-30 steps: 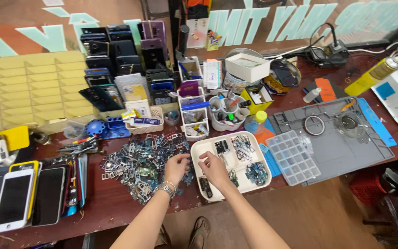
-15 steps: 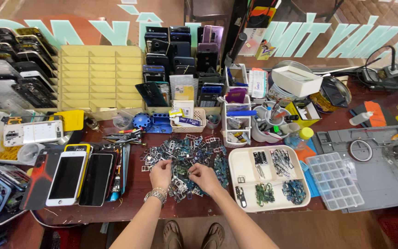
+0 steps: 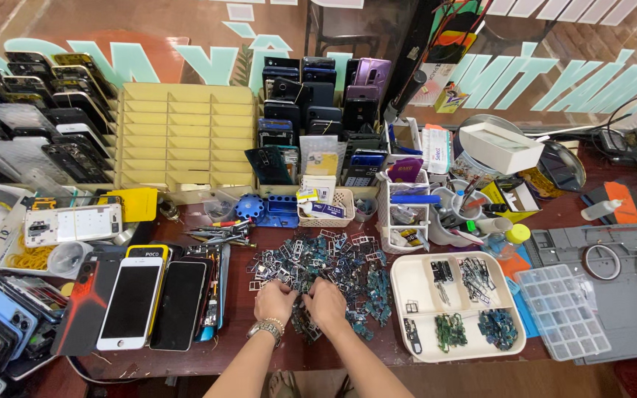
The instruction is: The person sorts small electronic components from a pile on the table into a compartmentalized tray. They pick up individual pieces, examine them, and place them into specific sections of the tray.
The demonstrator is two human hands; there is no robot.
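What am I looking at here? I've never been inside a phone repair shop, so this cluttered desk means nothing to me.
There is no machine: a person wears a camera on the head, so the view looks down at their own two bare hands. The left hand, with a bracelet at the wrist, and the right hand rest side by side in a pile of small metal phone parts on a dark red table. Whether either hand grips a piece cannot be seen. To the right sits a cream sorting tray with a few parts in its compartments; to the left lie several phones. A yellow slotted rack stands behind.
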